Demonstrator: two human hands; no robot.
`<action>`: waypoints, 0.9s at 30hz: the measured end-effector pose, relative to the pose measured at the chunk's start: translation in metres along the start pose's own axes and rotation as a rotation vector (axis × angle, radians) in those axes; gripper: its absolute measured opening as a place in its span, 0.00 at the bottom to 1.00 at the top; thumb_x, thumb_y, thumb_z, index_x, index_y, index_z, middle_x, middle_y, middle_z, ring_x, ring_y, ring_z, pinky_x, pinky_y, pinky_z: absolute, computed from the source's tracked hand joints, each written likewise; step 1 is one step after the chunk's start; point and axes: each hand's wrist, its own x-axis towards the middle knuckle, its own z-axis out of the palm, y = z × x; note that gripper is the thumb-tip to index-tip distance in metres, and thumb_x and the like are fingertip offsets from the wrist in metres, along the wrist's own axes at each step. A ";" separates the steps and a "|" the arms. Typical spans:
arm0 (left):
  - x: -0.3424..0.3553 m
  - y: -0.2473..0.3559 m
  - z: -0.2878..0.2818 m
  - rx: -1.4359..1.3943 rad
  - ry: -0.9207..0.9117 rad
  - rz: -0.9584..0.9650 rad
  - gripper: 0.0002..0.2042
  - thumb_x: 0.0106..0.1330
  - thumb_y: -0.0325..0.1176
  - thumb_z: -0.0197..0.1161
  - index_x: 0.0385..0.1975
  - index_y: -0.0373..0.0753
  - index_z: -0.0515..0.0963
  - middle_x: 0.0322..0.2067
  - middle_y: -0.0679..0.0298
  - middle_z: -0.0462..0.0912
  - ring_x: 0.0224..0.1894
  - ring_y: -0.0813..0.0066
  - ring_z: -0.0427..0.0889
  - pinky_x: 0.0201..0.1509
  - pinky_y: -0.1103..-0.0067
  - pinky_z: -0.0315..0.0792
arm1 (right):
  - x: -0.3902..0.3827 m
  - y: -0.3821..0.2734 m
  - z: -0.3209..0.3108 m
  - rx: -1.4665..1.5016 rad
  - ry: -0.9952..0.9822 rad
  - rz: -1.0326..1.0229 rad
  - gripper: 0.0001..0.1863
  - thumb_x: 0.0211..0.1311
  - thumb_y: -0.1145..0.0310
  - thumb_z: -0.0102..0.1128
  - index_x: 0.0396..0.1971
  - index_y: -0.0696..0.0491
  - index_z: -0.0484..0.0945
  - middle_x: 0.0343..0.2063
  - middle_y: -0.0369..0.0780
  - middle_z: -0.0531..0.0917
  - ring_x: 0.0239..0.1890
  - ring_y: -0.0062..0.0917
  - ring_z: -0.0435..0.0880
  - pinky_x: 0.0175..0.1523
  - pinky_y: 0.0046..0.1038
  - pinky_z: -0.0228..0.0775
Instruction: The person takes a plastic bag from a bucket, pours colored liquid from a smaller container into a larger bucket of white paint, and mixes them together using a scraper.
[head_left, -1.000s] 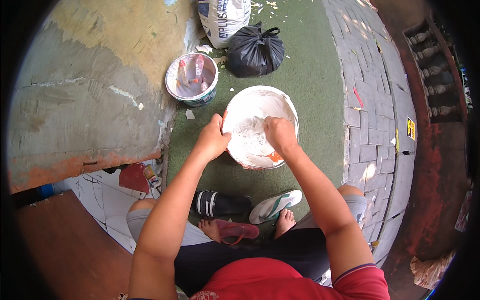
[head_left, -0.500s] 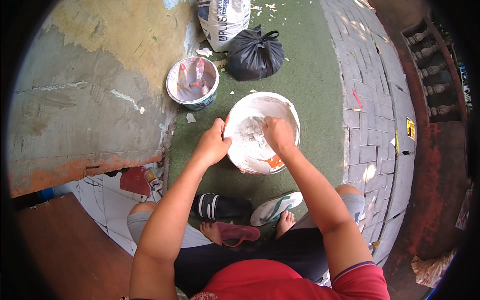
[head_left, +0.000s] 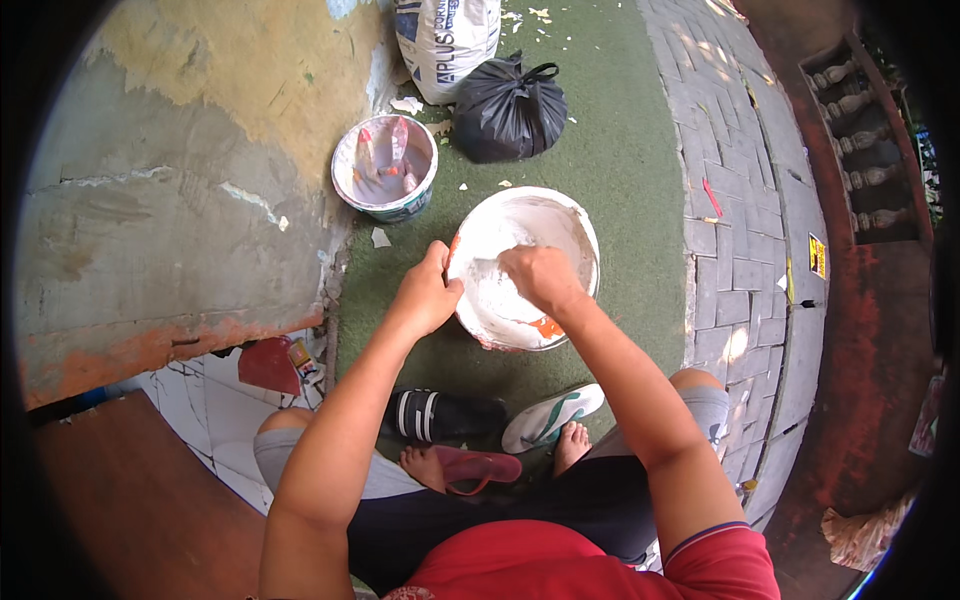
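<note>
My left hand [head_left: 430, 290] grips the left rim of a white bucket [head_left: 570, 225] that has orange patches and white, pasty material inside. Inside the bucket, my right hand [head_left: 540, 275] is closed around something pale, too hidden by the fingers and paste to make out. A smaller bucket [head_left: 385, 210] stands up and to the left, with red-tipped, smeared items in milky grey liquid. Behind the white bucket sit a knotted black plastic bag [head_left: 510, 120] and a white printed sack [head_left: 445, 45].
Green flooring [head_left: 630, 180] runs beside grey pavers [head_left: 730, 280]. A cracked concrete surface [head_left: 160, 230] is at left. Near my feet lie a black striped slipper [head_left: 450, 415] and a white flip-flop [head_left: 540, 425]. A dark red wall with balusters [head_left: 860, 140] is at far right.
My right hand has shifted left inside the white bucket. The bucket and my left hand appear slightly lower in the picture than a second ago.
</note>
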 end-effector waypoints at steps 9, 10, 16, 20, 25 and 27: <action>-0.008 0.009 0.006 0.045 0.023 0.080 0.13 0.60 0.27 0.60 0.39 0.35 0.64 0.31 0.53 0.78 0.30 0.63 0.80 0.37 0.71 0.72 | -0.003 0.022 0.019 0.027 0.162 0.287 0.09 0.56 0.70 0.52 0.24 0.58 0.80 0.27 0.51 0.83 0.31 0.44 0.83 0.38 0.40 0.75; -0.008 0.009 0.006 0.038 0.021 0.077 0.13 0.60 0.27 0.60 0.39 0.35 0.64 0.31 0.53 0.78 0.30 0.63 0.80 0.38 0.71 0.72 | -0.006 0.019 0.021 0.045 0.150 0.328 0.10 0.56 0.69 0.53 0.23 0.59 0.81 0.27 0.52 0.83 0.31 0.45 0.83 0.39 0.41 0.75; -0.007 0.004 0.006 0.031 0.029 0.055 0.13 0.60 0.27 0.61 0.39 0.35 0.64 0.31 0.55 0.79 0.30 0.64 0.81 0.37 0.70 0.73 | -0.016 0.002 0.016 0.334 0.093 0.478 0.13 0.57 0.65 0.57 0.24 0.60 0.81 0.26 0.54 0.81 0.31 0.48 0.82 0.40 0.42 0.74; -0.003 -0.001 0.005 0.005 0.009 0.019 0.12 0.60 0.27 0.61 0.39 0.36 0.64 0.30 0.55 0.79 0.30 0.66 0.82 0.35 0.71 0.74 | -0.015 0.004 -0.001 0.377 0.125 0.374 0.13 0.58 0.63 0.57 0.25 0.60 0.81 0.24 0.54 0.81 0.30 0.49 0.81 0.40 0.42 0.73; -0.003 -0.001 0.006 0.044 0.023 0.045 0.13 0.60 0.27 0.60 0.39 0.35 0.64 0.29 0.55 0.78 0.29 0.67 0.81 0.34 0.71 0.74 | -0.016 -0.019 -0.012 0.240 0.064 0.225 0.13 0.59 0.64 0.54 0.24 0.59 0.80 0.23 0.53 0.81 0.30 0.47 0.82 0.40 0.43 0.74; -0.002 0.004 0.009 0.080 0.035 0.083 0.13 0.59 0.28 0.60 0.39 0.35 0.64 0.30 0.55 0.78 0.29 0.66 0.81 0.35 0.71 0.74 | -0.030 -0.022 0.024 0.204 0.085 0.160 0.13 0.58 0.65 0.57 0.22 0.59 0.78 0.22 0.50 0.81 0.27 0.46 0.81 0.37 0.42 0.74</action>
